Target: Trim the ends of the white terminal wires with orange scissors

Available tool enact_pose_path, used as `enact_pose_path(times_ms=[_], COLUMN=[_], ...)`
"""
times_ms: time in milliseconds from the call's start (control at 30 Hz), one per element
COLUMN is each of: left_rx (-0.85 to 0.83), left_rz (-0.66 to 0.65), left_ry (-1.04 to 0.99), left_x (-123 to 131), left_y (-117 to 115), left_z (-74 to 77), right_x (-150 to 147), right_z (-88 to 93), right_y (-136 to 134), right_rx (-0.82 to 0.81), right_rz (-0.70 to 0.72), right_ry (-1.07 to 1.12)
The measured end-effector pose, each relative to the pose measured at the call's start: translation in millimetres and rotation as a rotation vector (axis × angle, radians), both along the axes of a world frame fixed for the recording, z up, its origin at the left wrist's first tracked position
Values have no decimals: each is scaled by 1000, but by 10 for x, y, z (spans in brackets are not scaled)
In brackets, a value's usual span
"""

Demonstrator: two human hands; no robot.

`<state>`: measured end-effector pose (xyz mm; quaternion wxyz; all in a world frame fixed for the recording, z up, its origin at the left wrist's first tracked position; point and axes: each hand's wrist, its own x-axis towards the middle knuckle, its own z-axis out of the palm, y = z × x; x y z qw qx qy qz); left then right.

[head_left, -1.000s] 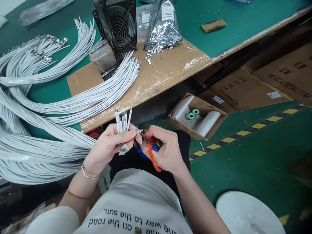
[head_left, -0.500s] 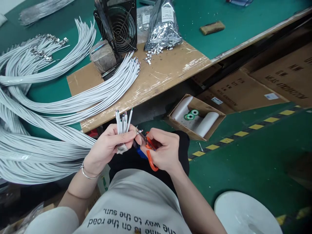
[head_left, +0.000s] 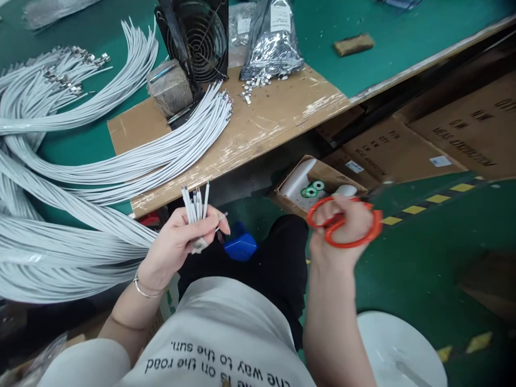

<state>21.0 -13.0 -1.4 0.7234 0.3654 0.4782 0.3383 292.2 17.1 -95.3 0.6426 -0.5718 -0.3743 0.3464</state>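
My left hand (head_left: 187, 231) is closed round a small bunch of white cables (head_left: 195, 207), their cut ends pointing up. One cable end with thin coloured wires sticks out between thumb and fingertips toward the right. Out to the right, my right hand (head_left: 342, 220) is closed on orange-handled scissors (head_left: 358, 241), with fingers through the loops; the blades point away to the right and are blurred. A long bundle of white cables (head_left: 161, 161) lies on the table to the left, its ends resting on a cardboard sheet (head_left: 278, 115).
A fan (head_left: 201, 48) and a tape-wrapped block (head_left: 171, 88) stand on the table. Small metal pieces (head_left: 253, 86) lie before a silvery bag (head_left: 274, 43). Below are an open carton (head_left: 294, 185), a blue object (head_left: 241, 246) and a white round stool (head_left: 399, 349).
My right hand has swung away from the left hand to the right with the scissors, uncovering the blue object. My left hand has shifted slightly left, still holding the cables.
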Motion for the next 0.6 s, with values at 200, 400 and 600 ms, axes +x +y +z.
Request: enact_pose_path(times_ms=[200, 400, 600], left_rx=[30, 14, 43], left_rz=[36, 48, 55], left_ry=[-6, -22, 32], left_x=[121, 128, 150], left_y=[148, 110, 99], left_z=[6, 29, 25], right_x=[-306, -410, -550], right_z=[-105, -4, 107], right_y=[-188, -304, -401], right_rx=[-121, -185, -75], right_rz=[32, 156, 310], right_ry=[41, -168, -271])
